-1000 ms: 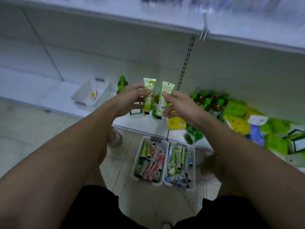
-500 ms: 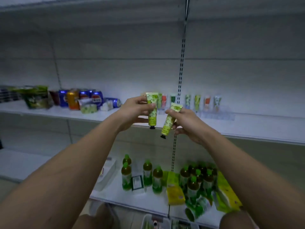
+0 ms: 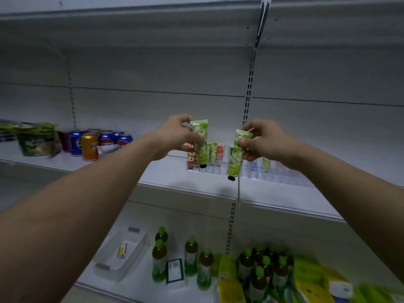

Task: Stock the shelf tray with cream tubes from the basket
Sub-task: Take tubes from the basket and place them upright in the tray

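Hanging cap-down, one green cream tube (image 3: 200,143) is pinched by the left hand (image 3: 177,134); a second green tube (image 3: 237,155) is pinched by the right hand (image 3: 264,141). Both are held in front of the clear shelf tray (image 3: 275,176), which holds upright tubes.

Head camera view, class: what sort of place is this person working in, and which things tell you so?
Most likely a shop aisle: long white retail shelving on slotted uprights, drink cans and green-capped bottles set out in groups, and a clear divided tray of cream tubes.

Dim white store shelving (image 3: 284,200) with slotted metal uprights (image 3: 248,99).
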